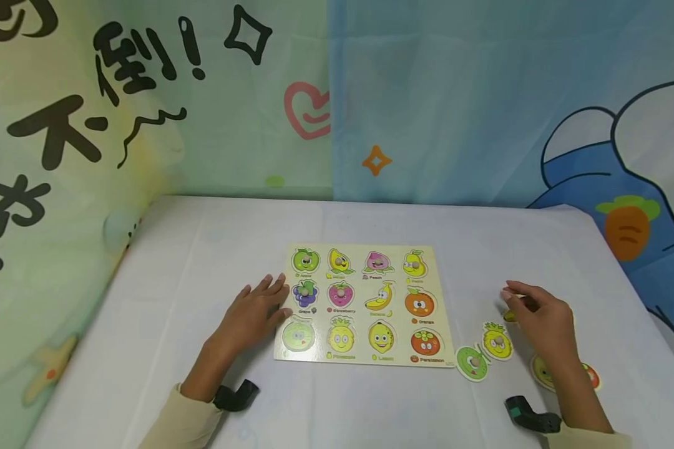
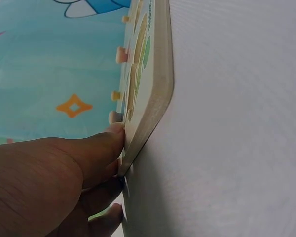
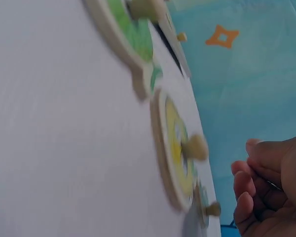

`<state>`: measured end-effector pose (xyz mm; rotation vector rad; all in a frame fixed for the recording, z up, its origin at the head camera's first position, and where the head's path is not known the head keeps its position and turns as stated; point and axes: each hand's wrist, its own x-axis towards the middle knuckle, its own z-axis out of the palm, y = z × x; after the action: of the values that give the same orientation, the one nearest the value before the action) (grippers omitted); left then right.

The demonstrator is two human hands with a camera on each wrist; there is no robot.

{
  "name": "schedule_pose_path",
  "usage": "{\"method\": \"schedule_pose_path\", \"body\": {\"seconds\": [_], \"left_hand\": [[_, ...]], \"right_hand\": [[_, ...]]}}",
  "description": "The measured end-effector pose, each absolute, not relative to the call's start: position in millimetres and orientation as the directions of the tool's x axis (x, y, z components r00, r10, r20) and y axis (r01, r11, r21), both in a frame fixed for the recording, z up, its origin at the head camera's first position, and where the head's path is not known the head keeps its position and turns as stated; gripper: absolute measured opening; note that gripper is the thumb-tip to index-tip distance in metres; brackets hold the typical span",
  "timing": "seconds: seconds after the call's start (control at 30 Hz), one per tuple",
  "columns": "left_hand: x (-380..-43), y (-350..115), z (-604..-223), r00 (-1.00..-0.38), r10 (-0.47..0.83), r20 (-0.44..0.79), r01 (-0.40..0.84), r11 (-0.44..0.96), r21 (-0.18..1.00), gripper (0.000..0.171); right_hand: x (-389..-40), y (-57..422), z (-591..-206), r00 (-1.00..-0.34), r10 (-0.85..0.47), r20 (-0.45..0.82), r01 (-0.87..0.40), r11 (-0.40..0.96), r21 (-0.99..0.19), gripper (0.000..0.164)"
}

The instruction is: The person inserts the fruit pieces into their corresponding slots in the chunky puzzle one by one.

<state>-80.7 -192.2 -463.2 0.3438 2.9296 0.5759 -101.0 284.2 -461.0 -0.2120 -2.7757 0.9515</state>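
Note:
A wooden fruit puzzle board [image 1: 363, 366] lies flat on the table. My left hand [image 1: 253, 315] rests at its left edge, fingers extended; in the left wrist view the thumb [image 2: 101, 148] touches the board's edge. Knobbed pieces such as the apple [image 1: 306, 260] and grape [image 1: 304, 293] sit in the upper rows. My right hand [image 1: 545, 321] is above loose pieces right of the board, fingers loosely bent, with nothing visible in them in the right wrist view. A yellow piece [image 1: 508, 316] shows partly beneath its fingertips. The pineapple piece [image 1: 497, 341] lies just left of this hand.
A round green piece [image 1: 472, 363] lies against the board's lower right corner. Beneath the right forearm, a yellow-green piece [image 1: 541, 372] and a red piece [image 1: 592, 375] are partly hidden. A white cloth [image 1: 230, 237] covers the table; printed curtains [image 1: 455, 112] stand behind.

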Motion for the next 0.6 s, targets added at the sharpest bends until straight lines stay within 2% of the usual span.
{"method": "schedule_pose_path", "body": {"seconds": [0.17,0.37,0.6], "left_hand": [[-81.0,-192.6,-463.7,-0.965,0.247,-0.086,0.196,0.9,0.389,0.055],[-80.4,-191.7,-462.8,-0.967,0.241,-0.086,0.189,0.9,0.393,0.055],[-80.2,-191.5,-463.1,-0.968,0.239,-0.08,0.19,0.9,0.392,0.055]], "right_hand": [[-97.8,295.6,-464.4,-0.963,0.249,0.104,0.144,0.801,-0.581,0.039],[-96.5,303.2,-465.5,-0.975,0.224,-0.011,0.196,0.828,-0.526,0.037],[-100.4,308.4,-467.5,-0.988,0.145,-0.061,0.156,0.852,-0.5,0.032]]}}
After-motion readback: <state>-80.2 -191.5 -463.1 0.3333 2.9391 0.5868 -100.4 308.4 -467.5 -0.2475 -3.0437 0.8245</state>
